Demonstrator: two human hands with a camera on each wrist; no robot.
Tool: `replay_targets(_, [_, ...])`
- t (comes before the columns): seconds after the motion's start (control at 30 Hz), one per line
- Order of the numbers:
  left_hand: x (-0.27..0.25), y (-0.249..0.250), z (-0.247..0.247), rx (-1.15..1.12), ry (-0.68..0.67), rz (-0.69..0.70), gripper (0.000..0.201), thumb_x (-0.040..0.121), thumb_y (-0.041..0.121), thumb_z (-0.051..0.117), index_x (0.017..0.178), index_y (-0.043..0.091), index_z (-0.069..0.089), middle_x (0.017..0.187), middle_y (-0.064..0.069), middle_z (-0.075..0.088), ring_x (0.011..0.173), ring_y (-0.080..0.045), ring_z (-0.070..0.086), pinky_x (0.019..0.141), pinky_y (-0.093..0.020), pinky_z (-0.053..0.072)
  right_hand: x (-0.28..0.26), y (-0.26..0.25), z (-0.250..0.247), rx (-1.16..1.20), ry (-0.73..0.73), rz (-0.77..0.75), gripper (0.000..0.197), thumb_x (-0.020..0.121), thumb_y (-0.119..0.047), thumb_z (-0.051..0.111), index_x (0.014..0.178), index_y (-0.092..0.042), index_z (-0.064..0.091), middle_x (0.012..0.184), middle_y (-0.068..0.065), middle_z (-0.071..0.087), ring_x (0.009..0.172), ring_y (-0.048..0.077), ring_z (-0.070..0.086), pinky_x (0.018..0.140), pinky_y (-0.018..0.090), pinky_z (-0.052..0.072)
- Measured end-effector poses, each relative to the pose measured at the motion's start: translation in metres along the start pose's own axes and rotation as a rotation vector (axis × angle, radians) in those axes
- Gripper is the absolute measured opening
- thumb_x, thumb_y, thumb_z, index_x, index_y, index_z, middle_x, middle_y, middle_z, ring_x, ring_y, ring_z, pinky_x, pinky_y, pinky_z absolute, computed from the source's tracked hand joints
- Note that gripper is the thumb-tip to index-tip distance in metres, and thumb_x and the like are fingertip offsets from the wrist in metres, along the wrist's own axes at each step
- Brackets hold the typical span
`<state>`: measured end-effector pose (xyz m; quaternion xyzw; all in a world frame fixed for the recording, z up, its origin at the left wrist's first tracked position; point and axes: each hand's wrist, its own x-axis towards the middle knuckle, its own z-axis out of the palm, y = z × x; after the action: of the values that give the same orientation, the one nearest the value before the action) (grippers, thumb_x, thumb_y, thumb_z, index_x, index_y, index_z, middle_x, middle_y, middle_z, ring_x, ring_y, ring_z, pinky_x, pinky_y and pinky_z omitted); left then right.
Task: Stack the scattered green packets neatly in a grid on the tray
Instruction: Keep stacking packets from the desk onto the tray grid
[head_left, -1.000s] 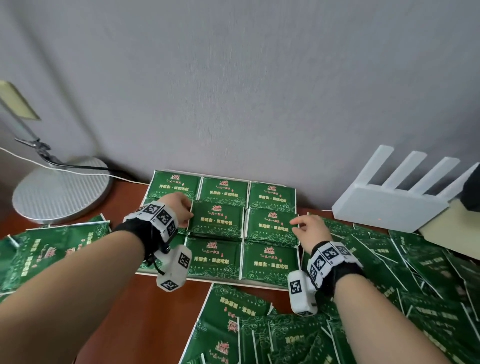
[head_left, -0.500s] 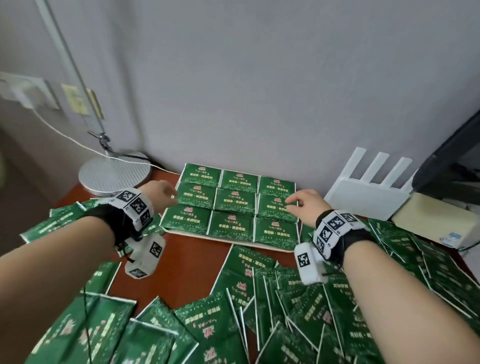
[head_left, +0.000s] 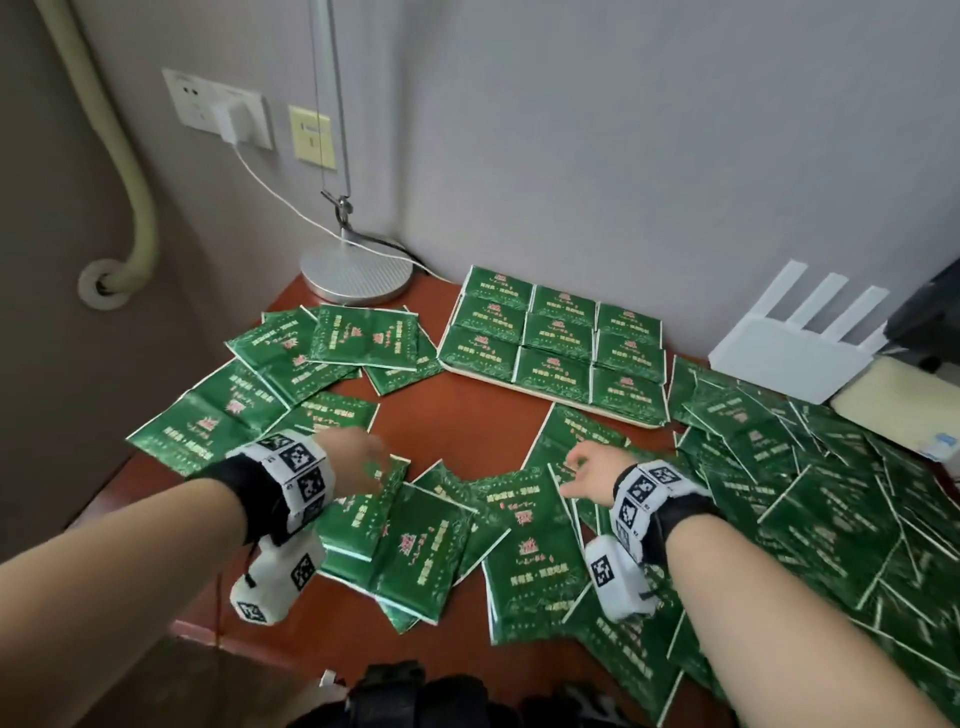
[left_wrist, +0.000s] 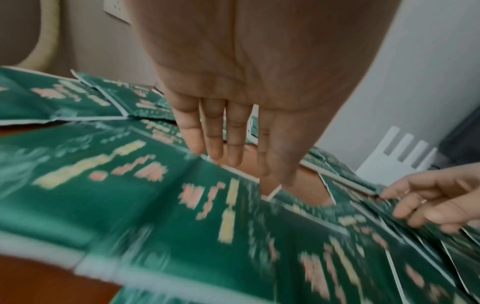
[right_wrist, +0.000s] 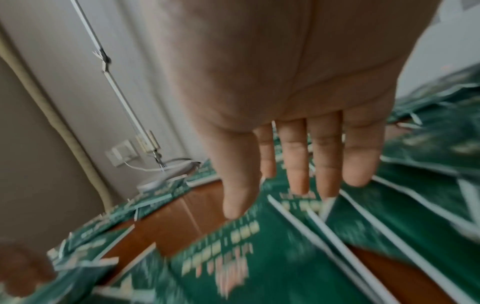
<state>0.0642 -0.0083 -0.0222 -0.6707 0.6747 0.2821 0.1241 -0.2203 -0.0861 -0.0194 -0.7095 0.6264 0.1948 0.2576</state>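
The fingers (left_wrist: 235, 131) of the left hand (head_left: 358, 460) are straight and hold nothing; the right hand (head_left: 592, 473) is the same — both above loose packets (head_left: 421, 540). Nine packets lie in a grid on the tray (head_left: 540, 389), near the wall.

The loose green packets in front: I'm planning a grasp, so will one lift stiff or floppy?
The loose green packets lie flat and creased, so probably thin, light and floppy. They overlap, so one would likely slide and drag its neighbours.
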Motion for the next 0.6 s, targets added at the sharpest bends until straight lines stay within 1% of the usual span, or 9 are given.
replay_targets(0.03, [-0.003, -0.004, 0.012, 0.06, -0.016, 0.012, 0.044, 0.087, 0.038, 0.057, 0.129, 0.031, 0.048, 0.137, 0.006, 0.043, 0.122, -0.015, 0.045, 0.103, -0.031, 0.041, -0.001, -0.002, 0.016, 0.017, -0.041, 0.045, 0.07, 0.084, -0.04, 0.062, 0.141, -0.017, 0.029, 0.137, 0.006, 0.047, 0.109, 0.021, 0.056, 0.081, 0.026, 0.047])
replay_targets(0.1, [-0.007, -0.012, 0.037, 0.161, -0.017, 0.015, 0.062, 0.082, 0.047, 0.06, 0.138, 0.037, 0.035, 0.149, 0.006, 0.025, 0.136, -0.021, 0.028, 0.111, -0.04, 0.03, -0.007, -0.005, 0.046, 0.071, -0.076, 0.134, 0.09, 0.079, -0.039, 0.069, 0.147, -0.019, 0.013, 0.148, 0.011, 0.032, 0.126, 0.026, 0.045, 0.096, 0.034, 0.044])
replay_targets(0.13, [-0.009, -0.016, 0.048, 0.183, -0.014, -0.002, 0.071, 0.08, 0.05, 0.061, 0.141, 0.039, 0.027, 0.153, 0.005, 0.016, 0.14, -0.022, 0.019, 0.113, -0.042, 0.025, -0.012, -0.007, 0.058, 0.099, -0.062, 0.174, 0.095, 0.077, -0.037, 0.071, 0.148, -0.021, 0.009, 0.152, 0.012, 0.02, 0.134, 0.029, 0.035, 0.104, 0.039, 0.039])
replay_targets(0.2, [-0.014, -0.021, 0.065, 0.183, -0.033, -0.036, 0.085, 0.08, 0.051, 0.062, 0.145, 0.04, 0.01, 0.156, 0.005, -0.002, 0.144, -0.025, 0.001, 0.115, -0.044, 0.013, -0.02, -0.01, 0.076, 0.143, -0.012, 0.239, 0.098, 0.077, -0.033, 0.072, 0.148, -0.025, 0.005, 0.155, 0.013, 0.004, 0.14, 0.032, 0.021, 0.109, 0.043, 0.03])
replay_targets(0.27, [-0.019, -0.024, 0.079, 0.179, -0.031, -0.024, 0.089, 0.082, 0.047, 0.061, 0.146, 0.038, 0.0, 0.156, 0.003, -0.011, 0.143, -0.024, -0.009, 0.116, -0.043, 0.002, -0.025, -0.012, 0.085, 0.187, 0.05, 0.272, 0.096, 0.078, -0.03, 0.072, 0.148, -0.024, 0.007, 0.154, 0.014, 0.008, 0.139, 0.033, 0.023, 0.109, 0.042, 0.029])
replay_targets(0.33, [-0.021, -0.026, 0.085, 0.176, -0.003, 0.008, 0.088, 0.084, 0.043, 0.06, 0.146, 0.037, -0.001, 0.156, 0.003, -0.011, 0.143, -0.023, -0.01, 0.116, -0.042, -0.003, -0.025, -0.012, 0.089, 0.231, 0.1, 0.28, 0.091, 0.079, -0.028, 0.072, 0.147, -0.02, 0.012, 0.151, 0.015, 0.018, 0.136, 0.032, 0.029, 0.108, 0.041, 0.032])
replay_targets(0.43, [-0.022, -0.029, 0.088, 0.143, 0.005, 0.057, 0.083, 0.085, 0.03, 0.061, 0.146, 0.036, 0.005, 0.156, 0.006, -0.006, 0.144, -0.019, -0.006, 0.116, -0.042, -0.004, -0.024, -0.01, 0.093, 0.265, 0.135, 0.304, 0.081, 0.079, -0.024, 0.071, 0.143, -0.014, 0.023, 0.146, 0.015, 0.029, 0.132, 0.032, 0.035, 0.106, 0.042, 0.035])
replay_targets(0.53, [-0.022, -0.032, 0.087, 0.128, 0.006, 0.12, 0.076, 0.086, 0.014, 0.057, 0.145, 0.036, 0.013, 0.155, 0.011, 0.0, 0.144, -0.014, -0.001, 0.116, -0.039, -0.004, -0.022, -0.009, 0.091, 0.297, 0.144, 0.327, 0.067, 0.081, -0.021, 0.069, 0.137, -0.008, 0.034, 0.138, 0.013, 0.04, 0.124, 0.03, 0.045, 0.101, 0.038, 0.04])
replay_targets(0.6, [-0.022, -0.036, 0.087, 0.115, 0.02, 0.167, 0.072, 0.087, 0.011, 0.055, 0.143, 0.036, 0.018, 0.154, 0.014, 0.005, 0.143, -0.012, 0.005, 0.115, -0.037, -0.003, -0.021, -0.007, 0.089, 0.28, 0.137, 0.33, 0.058, 0.084, -0.022, 0.066, 0.133, -0.006, 0.04, 0.135, 0.013, 0.045, 0.122, 0.028, 0.048, 0.099, 0.036, 0.041])
